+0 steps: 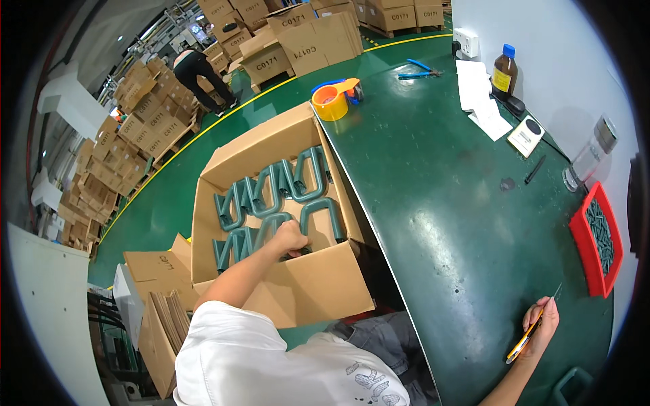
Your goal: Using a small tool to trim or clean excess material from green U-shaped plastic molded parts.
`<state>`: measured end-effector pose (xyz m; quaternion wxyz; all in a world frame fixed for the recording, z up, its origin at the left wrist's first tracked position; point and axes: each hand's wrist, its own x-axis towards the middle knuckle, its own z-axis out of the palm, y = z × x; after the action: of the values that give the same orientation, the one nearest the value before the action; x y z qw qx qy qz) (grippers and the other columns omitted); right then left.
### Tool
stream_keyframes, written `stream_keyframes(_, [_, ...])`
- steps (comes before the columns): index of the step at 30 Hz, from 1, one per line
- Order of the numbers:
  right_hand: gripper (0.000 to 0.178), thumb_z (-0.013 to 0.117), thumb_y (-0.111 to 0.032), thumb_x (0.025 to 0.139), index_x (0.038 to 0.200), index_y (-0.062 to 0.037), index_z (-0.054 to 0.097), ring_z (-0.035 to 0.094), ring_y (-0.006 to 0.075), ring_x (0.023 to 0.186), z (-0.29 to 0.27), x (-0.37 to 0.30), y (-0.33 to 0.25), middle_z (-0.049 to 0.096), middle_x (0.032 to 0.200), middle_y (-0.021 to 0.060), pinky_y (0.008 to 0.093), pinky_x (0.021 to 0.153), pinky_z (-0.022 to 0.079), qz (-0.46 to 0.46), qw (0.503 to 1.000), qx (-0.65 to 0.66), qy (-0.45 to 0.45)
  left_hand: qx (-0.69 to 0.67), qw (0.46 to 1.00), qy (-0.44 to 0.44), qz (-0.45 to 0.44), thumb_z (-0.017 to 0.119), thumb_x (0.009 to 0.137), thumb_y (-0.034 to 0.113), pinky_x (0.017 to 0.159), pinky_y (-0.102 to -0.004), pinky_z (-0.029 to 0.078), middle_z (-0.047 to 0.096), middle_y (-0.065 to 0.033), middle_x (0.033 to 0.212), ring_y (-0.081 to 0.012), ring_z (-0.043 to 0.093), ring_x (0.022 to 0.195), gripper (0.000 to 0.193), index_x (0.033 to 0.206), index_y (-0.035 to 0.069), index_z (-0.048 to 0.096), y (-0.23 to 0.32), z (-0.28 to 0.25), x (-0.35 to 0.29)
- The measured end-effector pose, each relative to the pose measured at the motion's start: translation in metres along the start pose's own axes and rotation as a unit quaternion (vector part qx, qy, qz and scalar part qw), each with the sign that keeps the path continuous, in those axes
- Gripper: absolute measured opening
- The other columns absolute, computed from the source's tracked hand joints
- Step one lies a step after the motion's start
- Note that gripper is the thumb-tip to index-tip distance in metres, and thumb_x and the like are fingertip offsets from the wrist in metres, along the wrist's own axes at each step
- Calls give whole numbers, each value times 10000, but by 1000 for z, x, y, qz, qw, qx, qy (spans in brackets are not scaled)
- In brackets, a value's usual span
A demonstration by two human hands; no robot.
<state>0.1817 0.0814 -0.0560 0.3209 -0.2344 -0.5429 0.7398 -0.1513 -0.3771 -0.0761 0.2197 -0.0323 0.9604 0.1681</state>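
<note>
My left hand point(290, 239) reaches into an open cardboard box point(305, 287) left of the table. Its fingers are closed on a green bent tube point(268, 227), partly hidden by the hand. Several more glossy green bent tubes point(308, 174) stand in rows in the box. Over the table's right side, my right hand point(544, 325) is closed around a yellow utility knife point(523, 344), its thin blade pointing away from me. Close by, another green bent piece point(572, 387) lies at the table's lower right edge.
On the green table point(420, 176) are a red tray point(581, 233) of small green pieces, a brown bottle point(504, 73), white papers point(474, 91), blue-handled pliers point(418, 71) and an orange tape roll point(330, 103). Stacked cartons point(152, 115) and a bending person point(200, 71) are beyond.
</note>
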Motion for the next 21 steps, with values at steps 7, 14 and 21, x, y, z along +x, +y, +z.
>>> stream_keyframes(7, [301,421,-282,992,840,-34,497,389,89,404,-2,1,2,392,507,5,206,357,307,-3,1000,-5,-5,-85,996,14,-21,700,709,187,519,-343,557,656,-219,702,-257,670,557,314,771,-109,619,-5,-6,5])
stream_keyframes(14, [306,419,-283,993,839,-30,497,395,94,401,-2,1,4,398,508,9,210,356,307,-2,1000,-6,-4,118,939,271,179,662,746,163,588,-410,533,646,-225,717,-316,666,635,310,968,-47,612,-22,-18,11])
stream_keyframes(21, [302,418,-277,994,841,-29,499,403,99,406,-3,0,3,409,518,12,211,362,317,-2,1000,-13,-8,256,890,342,158,700,720,166,633,-429,505,647,-168,735,-326,645,721,333,1016,44,609,7,-76,12])
